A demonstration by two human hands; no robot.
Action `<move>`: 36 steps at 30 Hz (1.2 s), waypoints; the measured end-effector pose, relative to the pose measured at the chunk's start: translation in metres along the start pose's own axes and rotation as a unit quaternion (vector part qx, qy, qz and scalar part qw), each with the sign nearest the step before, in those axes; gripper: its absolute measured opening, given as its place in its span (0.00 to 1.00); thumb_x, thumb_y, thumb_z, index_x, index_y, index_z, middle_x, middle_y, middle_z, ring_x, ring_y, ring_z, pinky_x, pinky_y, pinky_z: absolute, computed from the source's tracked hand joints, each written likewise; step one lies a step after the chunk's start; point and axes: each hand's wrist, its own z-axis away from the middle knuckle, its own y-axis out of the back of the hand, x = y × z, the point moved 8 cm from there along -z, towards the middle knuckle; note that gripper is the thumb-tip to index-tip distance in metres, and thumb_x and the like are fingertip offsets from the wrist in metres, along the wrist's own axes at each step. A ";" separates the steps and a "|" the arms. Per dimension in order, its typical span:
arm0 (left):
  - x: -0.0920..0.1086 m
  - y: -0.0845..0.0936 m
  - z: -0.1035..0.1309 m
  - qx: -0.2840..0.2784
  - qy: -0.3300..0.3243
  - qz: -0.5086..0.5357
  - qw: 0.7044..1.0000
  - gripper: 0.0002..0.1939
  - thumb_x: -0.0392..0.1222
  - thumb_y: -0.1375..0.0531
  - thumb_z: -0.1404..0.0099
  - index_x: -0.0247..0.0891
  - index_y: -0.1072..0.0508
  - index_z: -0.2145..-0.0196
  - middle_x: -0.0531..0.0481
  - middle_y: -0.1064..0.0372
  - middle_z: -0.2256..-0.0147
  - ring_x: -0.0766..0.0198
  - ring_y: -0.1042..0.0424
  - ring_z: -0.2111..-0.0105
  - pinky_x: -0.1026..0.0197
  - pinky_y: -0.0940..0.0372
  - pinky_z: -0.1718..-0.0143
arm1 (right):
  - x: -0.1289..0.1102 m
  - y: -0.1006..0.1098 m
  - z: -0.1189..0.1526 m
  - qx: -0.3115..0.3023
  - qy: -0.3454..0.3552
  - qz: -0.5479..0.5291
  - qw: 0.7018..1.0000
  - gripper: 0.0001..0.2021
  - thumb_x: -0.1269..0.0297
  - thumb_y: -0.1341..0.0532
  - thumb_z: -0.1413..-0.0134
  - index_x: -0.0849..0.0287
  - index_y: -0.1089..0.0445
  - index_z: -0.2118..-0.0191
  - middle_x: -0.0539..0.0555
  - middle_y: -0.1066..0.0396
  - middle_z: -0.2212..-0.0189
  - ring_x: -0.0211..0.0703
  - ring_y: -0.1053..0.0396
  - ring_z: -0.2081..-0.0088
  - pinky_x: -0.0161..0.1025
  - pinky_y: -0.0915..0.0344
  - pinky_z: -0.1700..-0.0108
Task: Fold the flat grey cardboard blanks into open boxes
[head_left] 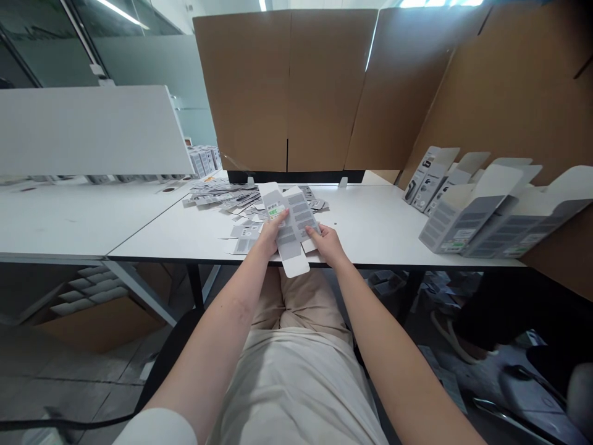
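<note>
Over the table's front edge I hold a flattened carton (293,238), grey and white with printed text and a small green label. My left hand (272,233) grips its left side, thumb on top. On the opposite side my right hand (327,242) pinches it, the thumb lying on the printed panel. Behind the hands spreads a loose pile of flat cartons (227,196). Several opened-up cartons (467,216) stand upright with raised flaps at the right of the table.
Tall cardboard panels (324,93) wall off the back and right side. The white table (370,228) adjoins another at left, under a white divider (92,130). Below left sits a cardboard box (102,324) of white cartons. A person's shoe (456,337) shows at lower right.
</note>
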 end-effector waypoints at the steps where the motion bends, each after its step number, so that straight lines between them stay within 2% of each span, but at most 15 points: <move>1: 0.000 0.002 -0.002 0.001 0.007 0.008 1.000 0.33 0.61 0.15 0.39 0.40 0.14 0.45 0.36 0.10 0.51 0.37 0.10 0.50 0.37 0.15 0.44 | 0.001 -0.001 0.000 -0.006 -0.004 0.002 1.000 0.37 0.24 0.21 0.59 0.54 0.14 0.57 0.60 0.11 0.58 0.63 0.16 0.55 0.54 0.19 0.51; 4: -0.001 0.008 -0.007 0.012 0.013 0.023 1.000 0.34 0.61 0.16 0.40 0.39 0.14 0.45 0.37 0.11 0.53 0.39 0.10 0.51 0.37 0.15 0.44 | 0.002 -0.002 0.001 -0.019 -0.015 0.007 1.000 0.36 0.24 0.20 0.60 0.53 0.14 0.60 0.60 0.11 0.59 0.64 0.16 0.55 0.54 0.20 0.52; 9: 0.001 0.016 -0.008 0.053 -0.014 0.026 0.998 0.30 0.53 0.15 0.41 0.38 0.15 0.47 0.38 0.10 0.54 0.38 0.10 0.52 0.36 0.15 0.45 | 0.002 -0.002 0.002 -0.016 -0.014 0.001 1.000 0.33 0.28 0.19 0.59 0.54 0.13 0.61 0.59 0.10 0.59 0.62 0.16 0.56 0.54 0.21 0.51; 14: -0.001 0.010 -0.007 0.024 0.006 0.036 0.999 0.26 0.52 0.18 0.38 0.38 0.14 0.48 0.37 0.10 0.55 0.37 0.10 0.51 0.37 0.15 0.43 | 0.000 0.000 0.003 -0.010 -0.002 -0.011 1.000 0.33 0.29 0.19 0.56 0.55 0.12 0.58 0.59 0.10 0.56 0.62 0.15 0.55 0.53 0.20 0.49; 17: -0.001 0.011 -0.007 0.027 0.003 0.022 0.999 0.26 0.47 0.16 0.41 0.37 0.14 0.49 0.38 0.10 0.55 0.37 0.09 0.51 0.38 0.15 0.42 | 0.000 0.001 0.003 -0.003 0.000 -0.024 1.000 0.34 0.28 0.19 0.55 0.55 0.11 0.58 0.58 0.10 0.57 0.61 0.15 0.56 0.52 0.19 0.50; 21: -0.001 0.012 -0.009 0.018 -0.006 0.027 0.999 0.27 0.43 0.16 0.43 0.35 0.14 0.48 0.37 0.10 0.54 0.39 0.09 0.52 0.41 0.16 0.41 | -0.002 0.003 0.003 0.017 0.013 -0.043 0.999 0.35 0.23 0.19 0.55 0.53 0.13 0.62 0.55 0.12 0.61 0.59 0.17 0.58 0.50 0.19 0.53; 24: -0.001 0.013 -0.010 0.032 -0.008 0.042 0.999 0.24 0.43 0.17 0.39 0.36 0.14 0.48 0.39 0.10 0.55 0.42 0.09 0.54 0.42 0.16 0.42 | 0.001 0.006 0.001 0.039 0.001 -0.068 0.997 0.39 0.16 0.25 0.51 0.53 0.17 0.65 0.55 0.17 0.68 0.57 0.18 0.62 0.49 0.20 0.60; 27: 0.000 0.013 -0.009 0.035 -0.001 0.058 0.998 0.20 0.45 0.19 0.34 0.37 0.15 0.48 0.41 0.10 0.56 0.45 0.10 0.55 0.45 0.15 0.44 | 0.005 0.012 -0.001 0.066 -0.022 -0.087 0.994 0.41 0.13 0.30 0.47 0.53 0.18 0.61 0.52 0.24 0.74 0.51 0.25 0.72 0.45 0.28 0.73; 29: -0.002 0.010 -0.007 0.019 0.024 0.063 0.998 0.21 0.48 0.21 0.31 0.36 0.15 0.47 0.40 0.11 0.57 0.44 0.09 0.55 0.45 0.15 0.45 | 0.004 0.014 -0.002 0.065 -0.005 -0.087 0.994 0.38 0.19 0.28 0.43 0.52 0.16 0.51 0.51 0.23 0.70 0.45 0.30 0.76 0.42 0.33 0.76; 31: -0.004 0.008 -0.004 0.004 0.048 0.060 0.997 0.24 0.51 0.20 0.32 0.36 0.16 0.45 0.39 0.11 0.58 0.41 0.09 0.55 0.44 0.15 0.46 | 0.001 0.012 -0.002 0.046 0.029 -0.070 0.996 0.35 0.32 0.24 0.42 0.49 0.19 0.37 0.52 0.19 0.59 0.41 0.30 0.76 0.40 0.32 0.76; 34: 0.000 0.008 0.002 0.013 0.037 0.035 0.999 0.32 0.47 0.17 0.38 0.40 0.19 0.41 0.41 0.11 0.56 0.40 0.10 0.55 0.42 0.15 0.47 | 0.001 0.010 -0.002 0.027 0.072 -0.025 0.997 0.48 0.48 0.22 0.46 0.42 0.31 0.20 0.58 0.21 0.38 0.43 0.23 0.67 0.42 0.23 0.69; 36: 0.006 0.007 0.008 0.024 0.008 0.005 1.000 0.36 0.42 0.16 0.41 0.42 0.21 0.39 0.42 0.11 0.54 0.41 0.10 0.55 0.42 0.15 0.48 | 0.003 0.013 -0.004 0.031 0.102 0.002 0.994 0.55 0.52 0.22 0.48 0.38 0.38 0.15 0.61 0.30 0.29 0.50 0.19 0.55 0.48 0.16 0.57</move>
